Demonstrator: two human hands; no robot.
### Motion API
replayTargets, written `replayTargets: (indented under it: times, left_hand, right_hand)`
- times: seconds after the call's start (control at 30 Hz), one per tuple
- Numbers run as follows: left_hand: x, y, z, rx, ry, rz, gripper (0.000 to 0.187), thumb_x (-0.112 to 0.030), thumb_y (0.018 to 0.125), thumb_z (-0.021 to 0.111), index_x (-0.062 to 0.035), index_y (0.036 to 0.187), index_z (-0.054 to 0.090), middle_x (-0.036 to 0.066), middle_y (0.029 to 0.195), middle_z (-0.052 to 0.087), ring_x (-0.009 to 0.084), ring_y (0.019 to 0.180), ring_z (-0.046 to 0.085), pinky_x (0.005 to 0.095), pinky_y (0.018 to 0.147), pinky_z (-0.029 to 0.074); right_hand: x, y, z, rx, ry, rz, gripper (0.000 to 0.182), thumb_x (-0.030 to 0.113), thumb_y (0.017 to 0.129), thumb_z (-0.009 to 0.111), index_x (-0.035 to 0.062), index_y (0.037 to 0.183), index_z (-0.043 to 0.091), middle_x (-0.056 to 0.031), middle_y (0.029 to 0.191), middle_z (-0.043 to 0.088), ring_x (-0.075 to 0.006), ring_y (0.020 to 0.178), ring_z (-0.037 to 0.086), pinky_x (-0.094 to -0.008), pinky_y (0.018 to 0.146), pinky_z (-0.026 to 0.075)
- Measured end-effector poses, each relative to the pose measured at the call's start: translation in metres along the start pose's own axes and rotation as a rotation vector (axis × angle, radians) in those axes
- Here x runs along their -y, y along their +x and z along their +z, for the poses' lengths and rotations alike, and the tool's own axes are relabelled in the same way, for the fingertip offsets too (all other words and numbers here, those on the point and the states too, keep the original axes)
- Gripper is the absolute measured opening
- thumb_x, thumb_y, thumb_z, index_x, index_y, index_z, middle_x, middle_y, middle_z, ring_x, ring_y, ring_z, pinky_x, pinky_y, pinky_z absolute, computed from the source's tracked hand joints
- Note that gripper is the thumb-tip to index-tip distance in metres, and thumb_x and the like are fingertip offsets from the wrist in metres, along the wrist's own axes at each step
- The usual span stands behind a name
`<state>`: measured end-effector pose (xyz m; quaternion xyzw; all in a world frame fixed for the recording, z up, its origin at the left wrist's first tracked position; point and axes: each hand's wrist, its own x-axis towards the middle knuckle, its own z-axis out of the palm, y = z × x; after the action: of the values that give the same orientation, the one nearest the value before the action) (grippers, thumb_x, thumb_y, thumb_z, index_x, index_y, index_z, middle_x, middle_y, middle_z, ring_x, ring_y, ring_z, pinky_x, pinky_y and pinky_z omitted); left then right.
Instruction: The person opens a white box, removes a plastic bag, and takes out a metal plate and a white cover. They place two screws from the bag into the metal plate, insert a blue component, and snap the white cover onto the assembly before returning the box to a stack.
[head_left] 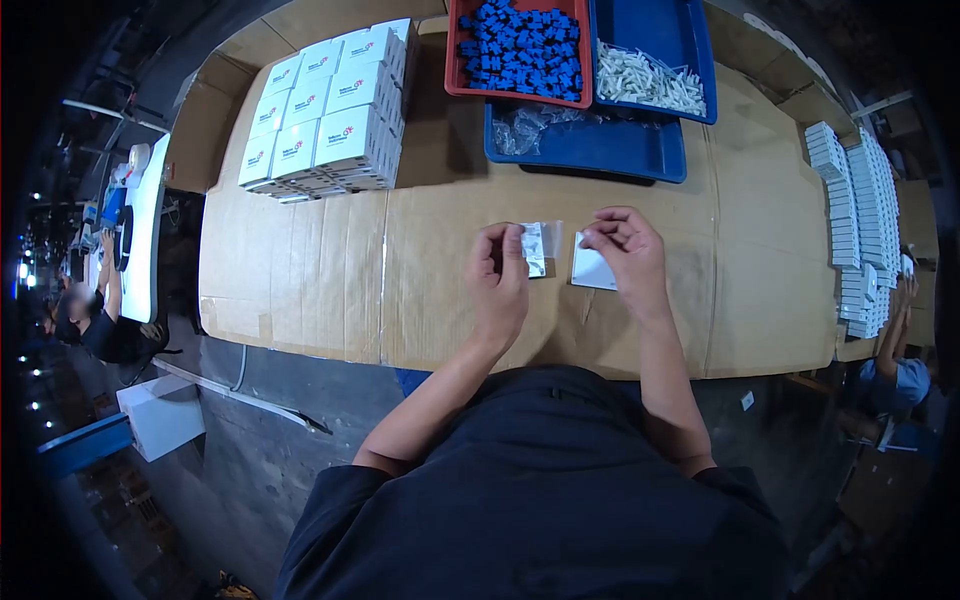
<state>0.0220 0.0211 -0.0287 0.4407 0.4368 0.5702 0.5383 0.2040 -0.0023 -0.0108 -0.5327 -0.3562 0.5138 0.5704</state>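
Between the thumb and curled fingers of my left hand [501,278] is a small clear plastic bag [551,240], held above the cardboard-covered table. A silvery-white piece [535,262] shows at the bag, close to my fingertips; its kind is hard to make out. My right hand [634,258] is closed in a pinch to the right of the bag, and what its fingertips hold, if anything, is too small to name. Just below those fingertips is a flat white box or card [593,270], partly covered by the hand.
Stacked white boxes [320,110] stand at the back left. Behind my hands are a red tray [450,75] of blue parts, a blue tray [708,60] of white plugs and a blue tray [640,160] with clear bags. White stacks [860,210] line the right. Other people work at both sides.
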Motion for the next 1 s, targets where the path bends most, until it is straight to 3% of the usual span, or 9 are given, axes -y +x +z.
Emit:
replayTargets:
  times: [0.07,0.23,0.37,0.63,0.73,0.83,0.93,1.0]
  left_hand:
    - [-0.007,0.006,-0.003,-0.043,-0.092,-0.026,0.023,-0.023,0.109,0.058,-0.001,0.106,0.06,-0.004,0.072,0.05,0.0019,0.056,0.041,0.0223,0.048,0.034]
    - [-0.013,0.007,-0.004,-0.001,-0.147,-0.09,0.024,-0.025,0.111,0.053,-0.002,0.106,0.057,-0.003,0.068,0.046,0.0026,0.053,0.038,0.0224,0.046,0.034]
    - [-0.011,0.005,-0.005,0.046,-0.139,-0.138,0.024,-0.025,0.112,0.052,-0.0022,0.107,0.057,-0.004,0.065,0.045,0.0029,0.051,0.037,0.0225,0.045,0.033]
    - [-0.011,0.01,-0.008,0.018,-0.016,-0.186,0.023,-0.025,0.109,0.057,-0.0022,0.111,0.058,-0.003,0.07,0.049,0.0055,0.056,0.043,0.0234,0.05,0.037]
    - [-0.004,0.011,-0.007,-0.17,0.296,0.268,0.02,-0.019,0.105,0.065,-0.0009,0.113,0.061,-0.003,0.073,0.05,0.0076,0.063,0.047,0.0259,0.057,0.041]
    - [-0.014,0.009,-0.02,0.026,0.56,0.427,0.017,-0.013,0.101,0.07,0.0006,0.109,0.064,-0.002,0.077,0.057,0.0082,0.071,0.053,0.0266,0.066,0.045]
    - [-0.033,0.004,-0.013,0.284,0.388,0.061,0.016,-0.012,0.099,0.072,0.0015,0.105,0.066,0.001,0.085,0.066,0.0074,0.077,0.059,0.0251,0.069,0.048]
    - [-0.028,0.003,-0.013,0.287,0.298,-0.061,0.016,-0.013,0.098,0.073,0.0015,0.104,0.068,0.002,0.09,0.07,0.0061,0.08,0.062,0.022,0.07,0.048]
  right_hand:
    - [0.001,0.005,-0.004,-0.112,-0.007,0.009,0.023,-0.004,0.095,0.069,-0.0035,0.117,0.062,-0.0098,0.1,0.072,-0.0139,0.088,0.071,-0.0258,0.08,0.057]
    - [0.011,0.0,0.009,0.142,-0.016,0.155,0.019,0.011,0.102,0.066,-0.0022,0.115,0.069,-0.0077,0.099,0.074,-0.0135,0.087,0.07,-0.0287,0.079,0.058]
    - [0.005,-0.002,0.014,0.258,0.116,0.239,0.014,0.011,0.101,0.067,-0.0008,0.109,0.069,-0.0062,0.093,0.072,-0.0129,0.082,0.069,-0.0288,0.076,0.059]
    - [-0.001,-0.001,0.019,0.236,0.074,0.226,0.008,0.009,0.1,0.067,0.0012,0.101,0.068,-0.0042,0.086,0.07,-0.0114,0.076,0.068,-0.0272,0.071,0.058]
    - [-0.005,-0.002,0.021,0.177,-0.005,0.177,0.006,0.007,0.099,0.068,0.0013,0.1,0.067,-0.0037,0.087,0.069,-0.0108,0.075,0.068,-0.0263,0.069,0.057]
    - [-0.007,-0.002,0.022,0.137,-0.058,0.125,0.006,0.006,0.097,0.07,0.0005,0.099,0.068,-0.0029,0.089,0.068,-0.0089,0.075,0.066,-0.0247,0.067,0.056]
    - [-0.005,-0.003,0.023,0.157,-0.132,0.095,0.006,0.004,0.096,0.07,-0.0012,0.098,0.068,-0.0032,0.086,0.068,-0.0082,0.076,0.064,-0.0241,0.069,0.054]
    - [-0.002,-0.004,0.025,0.181,-0.183,0.082,0.006,0.003,0.095,0.069,-0.0017,0.099,0.069,-0.0034,0.085,0.069,-0.008,0.076,0.062,-0.0243,0.07,0.052]
